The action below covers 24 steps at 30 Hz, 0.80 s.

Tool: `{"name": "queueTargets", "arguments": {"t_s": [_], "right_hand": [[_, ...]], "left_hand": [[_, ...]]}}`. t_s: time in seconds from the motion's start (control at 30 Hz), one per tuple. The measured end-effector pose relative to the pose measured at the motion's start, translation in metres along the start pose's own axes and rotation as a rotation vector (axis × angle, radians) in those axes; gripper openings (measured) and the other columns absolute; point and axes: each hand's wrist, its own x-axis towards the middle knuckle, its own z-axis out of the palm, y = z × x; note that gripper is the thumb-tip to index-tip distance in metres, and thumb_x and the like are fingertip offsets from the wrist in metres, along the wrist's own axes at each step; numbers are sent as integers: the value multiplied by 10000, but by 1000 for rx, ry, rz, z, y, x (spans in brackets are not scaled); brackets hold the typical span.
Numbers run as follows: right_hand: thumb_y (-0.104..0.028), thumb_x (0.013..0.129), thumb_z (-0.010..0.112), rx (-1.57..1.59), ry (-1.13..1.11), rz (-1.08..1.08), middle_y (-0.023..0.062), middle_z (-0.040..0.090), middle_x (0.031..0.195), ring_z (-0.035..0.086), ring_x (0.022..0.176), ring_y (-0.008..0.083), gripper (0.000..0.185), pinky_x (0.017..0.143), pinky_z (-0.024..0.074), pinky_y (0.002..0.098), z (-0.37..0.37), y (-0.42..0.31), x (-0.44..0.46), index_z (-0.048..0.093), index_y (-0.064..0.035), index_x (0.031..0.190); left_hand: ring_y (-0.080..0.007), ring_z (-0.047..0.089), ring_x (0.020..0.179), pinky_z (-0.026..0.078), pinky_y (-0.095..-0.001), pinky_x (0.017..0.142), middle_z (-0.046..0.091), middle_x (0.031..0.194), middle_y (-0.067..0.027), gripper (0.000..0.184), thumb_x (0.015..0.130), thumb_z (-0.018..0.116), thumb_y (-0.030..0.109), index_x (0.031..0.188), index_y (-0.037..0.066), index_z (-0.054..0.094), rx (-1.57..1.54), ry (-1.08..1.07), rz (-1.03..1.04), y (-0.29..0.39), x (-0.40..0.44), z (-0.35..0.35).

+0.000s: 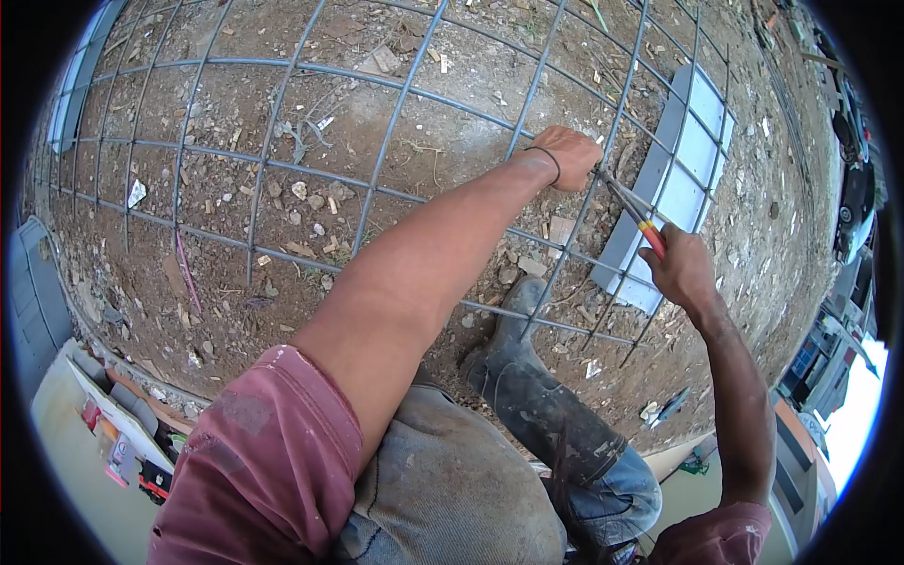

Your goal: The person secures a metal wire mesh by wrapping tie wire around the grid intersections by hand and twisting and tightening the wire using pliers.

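A grid of steel reinforcing bars (403, 89) spans the ground in front of me. My left hand (568, 157), with a dark band at the wrist, is closed beside a bar crossing. Its curled fingers hide what they grip, if anything. My right hand (680, 268) is wrapped round the red and yellow handles of a pair of pincers (648, 229). The metal jaws reach the bar just right of my left hand, near a crossing. Whether the jaws are closed on wire there is too small to tell.
Under the grid's right side lies a long pale grey channel-shaped piece (683, 193); a similar bluish piece (80, 80) is at the far left. Stones and wood scraps litter the dirt (424, 155). My rubber boot (513, 339) stands at the grid's near edge. Vehicles (855, 202) appear far right.
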Motion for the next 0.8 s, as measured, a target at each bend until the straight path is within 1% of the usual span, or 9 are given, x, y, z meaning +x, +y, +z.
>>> {"name": "queueTargets", "arguments": {"t_s": [0.03,0.13,0.23,0.3,0.37,0.43,0.6,0.7,0.8], "right_hand": [[-329,929,762,-179,61,-48,211,743,889,743,848,373,368,772,583,503,-8,7,5,662,-17,1097],[-326,925,756,-390,164,-133,200,742,904,739,837,373,381,765,586,500,-30,18,22,646,-21,1125],[-324,905,768,-426,112,-188,206,731,928,734,823,377,416,767,590,494,-52,11,26,639,4,1125],[-337,875,787,-378,-114,-126,196,715,928,746,857,348,482,807,590,483,-62,11,37,620,32,1136],[-295,857,836,-283,-291,-72,203,705,917,770,837,323,510,755,631,460,-78,10,46,597,67,1125],[-182,827,882,541,-641,191,222,699,805,778,727,339,484,624,667,429,-91,14,49,552,84,1062],[-19,889,792,907,-927,215,176,710,780,784,726,335,323,601,698,355,-93,27,62,510,37,1035],[40,866,757,1015,-955,212,218,709,802,768,658,326,299,506,664,370,-86,35,70,506,45,1027],[39,875,699,881,-911,147,228,715,845,758,671,308,249,519,630,424,-81,34,70,535,50,1062]], "left_hand": [[-375,715,1069,549,-505,923,756,1062,-176,236,848,731,182,1072,111,756,1,-2,3,1,0,1],[-375,715,1062,548,-506,917,756,1060,-175,234,856,726,194,1074,115,755,-28,-25,-7,1,-2,-1],[-371,716,1052,545,-504,919,756,1054,-174,229,864,720,209,1073,120,754,-46,-3,15,0,-1,-2],[-367,716,1053,544,-500,923,756,1054,-172,231,875,713,225,1079,124,751,-34,-19,-7,0,-1,-1],[-365,715,1057,542,-499,927,756,1058,-170,236,875,712,228,1083,125,751,-26,-35,-4,-1,1,0],[-364,714,1062,541,-498,930,756,1062,-169,240,874,711,230,1087,126,750,-15,-51,-1,-3,3,0],[-360,712,1072,538,-497,938,756,1066,-163,246,876,709,228,1097,127,744,-39,-42,-9,-1,0,-1],[-362,712,1069,539,-498,930,755,1060,-165,250,876,709,231,1101,128,742,-36,-31,10,-2,-2,-2],[-365,710,1075,539,-501,928,754,1063,-170,255,877,707,231,1106,123,741,-39,-57,-3,-2,-1,-3]]}}
